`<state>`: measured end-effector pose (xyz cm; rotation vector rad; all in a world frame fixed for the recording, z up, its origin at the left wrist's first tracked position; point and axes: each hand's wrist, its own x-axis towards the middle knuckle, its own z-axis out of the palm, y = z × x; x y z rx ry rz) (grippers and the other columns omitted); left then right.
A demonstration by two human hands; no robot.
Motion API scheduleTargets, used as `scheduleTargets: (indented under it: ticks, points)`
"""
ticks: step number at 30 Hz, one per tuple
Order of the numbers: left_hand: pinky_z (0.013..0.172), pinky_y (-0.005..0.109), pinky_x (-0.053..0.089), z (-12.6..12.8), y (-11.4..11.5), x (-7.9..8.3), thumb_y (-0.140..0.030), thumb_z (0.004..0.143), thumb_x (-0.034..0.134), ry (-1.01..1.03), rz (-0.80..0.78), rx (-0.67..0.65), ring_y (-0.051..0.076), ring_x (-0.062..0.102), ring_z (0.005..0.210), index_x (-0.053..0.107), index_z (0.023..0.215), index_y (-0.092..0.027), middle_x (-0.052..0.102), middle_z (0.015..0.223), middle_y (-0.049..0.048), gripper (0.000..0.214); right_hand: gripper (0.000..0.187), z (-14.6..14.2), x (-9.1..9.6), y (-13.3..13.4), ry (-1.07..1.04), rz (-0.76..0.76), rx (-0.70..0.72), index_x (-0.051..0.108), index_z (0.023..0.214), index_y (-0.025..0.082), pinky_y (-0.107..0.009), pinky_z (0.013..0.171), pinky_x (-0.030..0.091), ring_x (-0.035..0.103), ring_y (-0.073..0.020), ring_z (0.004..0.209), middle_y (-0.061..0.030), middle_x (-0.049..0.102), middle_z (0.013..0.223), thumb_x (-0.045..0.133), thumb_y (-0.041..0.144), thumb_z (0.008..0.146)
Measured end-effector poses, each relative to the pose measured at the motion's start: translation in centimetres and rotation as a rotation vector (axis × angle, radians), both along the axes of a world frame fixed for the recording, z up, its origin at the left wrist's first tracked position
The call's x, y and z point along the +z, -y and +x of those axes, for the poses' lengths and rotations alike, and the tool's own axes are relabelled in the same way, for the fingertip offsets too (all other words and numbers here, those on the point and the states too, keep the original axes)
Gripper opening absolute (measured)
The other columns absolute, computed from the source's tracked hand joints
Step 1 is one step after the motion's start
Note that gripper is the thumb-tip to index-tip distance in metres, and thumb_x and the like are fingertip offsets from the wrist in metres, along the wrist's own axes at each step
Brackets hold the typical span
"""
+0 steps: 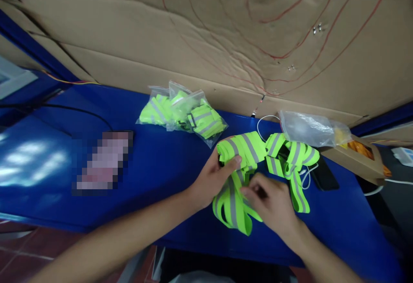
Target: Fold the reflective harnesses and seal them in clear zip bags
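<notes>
My left hand (214, 175) is closed around a folded bundle of neon yellow-green reflective strap (247, 145) with grey stripes, its thumb across the front. Loose loops of the same strap hang below it. Just to the right, my right hand (269, 199) has its fingers curled and pinched against these lower loops; the fingertips are partly hidden. A second tangled reflective strap (295, 154) lies on the blue table beyond my right hand, one end trailing toward me.
Clear zip bags of folded straps (180, 113) lie by the cardboard wall (193, 38). At the right are a plastic bag (309, 128), an open cardboard box (351, 158), a white cable and a black phone (325, 175). A pixelated phone-like item (105, 160) lies left on the blue table (155, 167).
</notes>
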<state>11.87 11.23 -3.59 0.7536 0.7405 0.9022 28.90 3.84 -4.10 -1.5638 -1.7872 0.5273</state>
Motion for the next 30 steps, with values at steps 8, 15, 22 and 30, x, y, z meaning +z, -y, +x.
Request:
scheduleTargets:
  ticks: [8, 15, 22, 30]
  points:
    - [0.088, 0.032, 0.057, -0.8, 0.1, 0.0, -0.030, 0.077, 0.091, 0.017, -0.080, -0.395, 0.022, 0.072, 0.099, 0.061, 0.131, -0.022, 0.075, 0.111, 0.0066, 0.062, 0.055, 3.7, 2.1, -2.4, -0.572, -0.292, 0.126, 0.056, 0.144, 0.030, -0.037, 0.098, 0.057, 0.068, -0.0239, 0.121, -0.0080, 0.065, 0.141, 0.073, 0.039, 0.093]
    - [0.076, 0.032, 0.058, 0.1, 1.2, -1.0, -0.019, 0.067, 0.095, 0.152, -0.382, -0.308, 0.020, 0.073, 0.080, 0.061, 0.134, -0.025, 0.076, 0.099, 0.0027, 0.075, 0.035, 2.0, 2.0, -2.0, -0.435, -0.077, 0.174, 0.068, 0.129, 0.026, -0.038, 0.106, 0.055, 0.069, -0.0234, 0.123, -0.0072, 0.072, 0.132, 0.072, 0.029, 0.094]
    - [0.095, 0.034, 0.051, -0.2, 0.4, -1.6, -0.021, 0.066, 0.095, 0.063, -0.055, -0.428, 0.028, 0.067, 0.116, 0.061, 0.137, -0.025, 0.072, 0.125, 0.0075, 0.079, 0.038, 3.0, 1.4, -1.9, -0.419, 0.055, 0.255, 0.070, 0.127, 0.036, -0.037, 0.102, 0.052, 0.070, -0.0223, 0.113, -0.0016, 0.076, 0.122, 0.075, 0.022, 0.091]
    - [0.107, 0.047, 0.049, 0.2, 1.3, -2.9, -0.026, 0.090, 0.071, -0.161, 0.473, -0.428, 0.034, 0.062, 0.125, 0.052, 0.146, -0.019, 0.067, 0.133, 0.0134, 0.060, 0.050, 2.4, 1.1, -0.7, -1.211, -0.456, -0.096, 0.067, 0.127, 0.028, -0.029, 0.087, 0.055, 0.071, -0.0180, 0.095, -0.0038, 0.076, 0.104, 0.086, 0.039, 0.082]
